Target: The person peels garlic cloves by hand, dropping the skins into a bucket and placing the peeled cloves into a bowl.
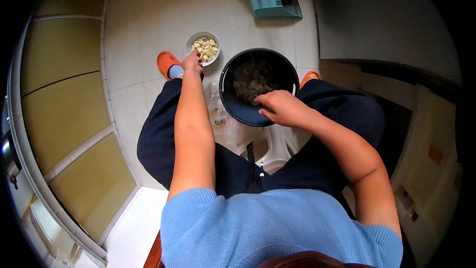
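Observation:
A white bowl [187, 45] of peeled garlic cloves [206, 48] stands on the floor ahead on the left. At its near rim is my left hand [191, 63], its fingers drawn together; whether a clove is between them is hidden. Between my knees sits a black bucket [243, 114] with a heap of dry brownish skins [254, 79] inside. My right hand [283, 109] reaches over the bucket's near right rim, thumb and forefinger pinched above the skins. What the pinch holds is too small to name.
Beneath and beside the bucket lie a clear plastic bag [214, 100] and a white plastic stool [277, 146]. A teal dustpan [270, 2] with a broom is at the back. Orange slippers [167, 63] are on my feet. Cabinet doors [64, 104] line the left side.

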The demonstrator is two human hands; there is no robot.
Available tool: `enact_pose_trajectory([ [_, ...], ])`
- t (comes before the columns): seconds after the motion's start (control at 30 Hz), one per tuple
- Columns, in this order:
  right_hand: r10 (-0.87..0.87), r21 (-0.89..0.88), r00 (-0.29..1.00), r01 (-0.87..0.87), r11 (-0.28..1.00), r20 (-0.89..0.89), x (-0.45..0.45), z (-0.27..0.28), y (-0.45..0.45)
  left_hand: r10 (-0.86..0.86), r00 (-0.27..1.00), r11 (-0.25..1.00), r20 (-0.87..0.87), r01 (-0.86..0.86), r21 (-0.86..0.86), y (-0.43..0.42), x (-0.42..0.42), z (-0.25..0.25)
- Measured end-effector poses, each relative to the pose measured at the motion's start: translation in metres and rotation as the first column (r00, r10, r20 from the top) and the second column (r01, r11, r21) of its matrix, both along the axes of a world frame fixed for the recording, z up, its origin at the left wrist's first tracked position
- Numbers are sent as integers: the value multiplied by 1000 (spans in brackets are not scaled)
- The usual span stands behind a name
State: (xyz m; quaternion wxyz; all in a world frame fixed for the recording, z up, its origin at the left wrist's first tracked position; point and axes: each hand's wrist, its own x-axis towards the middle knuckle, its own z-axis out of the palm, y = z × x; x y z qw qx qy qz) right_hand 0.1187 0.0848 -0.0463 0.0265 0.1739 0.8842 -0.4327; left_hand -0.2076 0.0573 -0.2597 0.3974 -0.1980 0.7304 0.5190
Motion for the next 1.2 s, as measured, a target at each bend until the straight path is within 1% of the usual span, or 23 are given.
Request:
enact_pose_trajectory([
  [0.1,38,42,994,-43,998,106,2,-2,1,-115,986,993,118,112,32,-3,-21,-15],
  [0.17,36,48,991,-43,998,133,-3,6,2,-50,996,996,73,44,77,-10,-21,-14],
  [0.23,90,-111,926,-52,992,366,-11,14,7,127,990,965,-64,-108,237,-15,-23,-2],
  [0.3,57,-109,943,-22,994,329,-7,6,6,173,984,952,-46,-155,263,-19,-25,8],
  [0.37,-43,60,997,39,997,72,3,-5,3,210,977,937,-29,-193,292,-22,-28,18],
  [0.4,-10,129,997,0,992,72,11,-18,0,191,981,936,-29,-173,306,-20,-31,21],
  [0.43,-11,147,997,1,989,73,13,-16,-2,175,984,933,-31,-156,325,-17,-27,34],
  [0.5,161,-56,903,-151,987,398,12,-10,-9,141,990,924,-25,-122,363,-12,-21,73],
  [0.53,217,-95,887,-195,976,408,16,-19,-15,144,989,895,-22,-121,429,-11,-13,96],
  [0.57,208,-72,890,-196,978,406,20,-25,-18,146,989,861,-22,-116,496,-9,-6,122],
  [0.63,353,1,846,-386,923,399,29,-32,-26,143,989,828,-22,-108,551,-12,6,166],
  [0.67,395,113,836,-466,878,381,33,-43,-26,107,992,793,-71,-43,607,-16,16,190],
  [0.7,352,271,859,-463,844,372,38,-65,-29,80,989,754,-121,20,656,-23,27,218],
  [0.77,274,376,853,-455,807,444,38,-76,-32,62,981,748,-185,77,659,-44,53,267],
  [0.83,272,391,907,-389,834,323,42,-67,-35,-28,957,692,-289,227,685,-71,76,300],
  [0.9,238,416,916,-363,834,323,41,-62,-45,-75,947,694,-312,274,666,-104,105,319],
  [0.93,230,429,906,-378,821,356,41,-67,-47,-133,941,650,-311,319,689,-121,112,312],
  [0.97,217,447,894,-391,805,391,38,-72,-46,-122,953,695,-277,281,662,-138,128,317],
  [1.0,192,399,914,-335,854,357,37,-79,-50,-143,939,705,-314,319,633,-153,139,310],
  [1.03,155,447,918,-319,835,366,38,-95,-57,-212,932,656,-294,359,664,-170,144,295],
  [1.07,178,442,937,-301,845,299,41,-95,-65,-211,943,724,-258,328,607,-183,155,290],
  [1.1,167,396,910,-323,860,380,39,-81,-76,-208,954,755,-215,296,584,-194,169,291],
  [1.2,225,298,839,-408,863,496,44,-66,-95,-300,948,717,-108,299,630,-209,190,265],
])
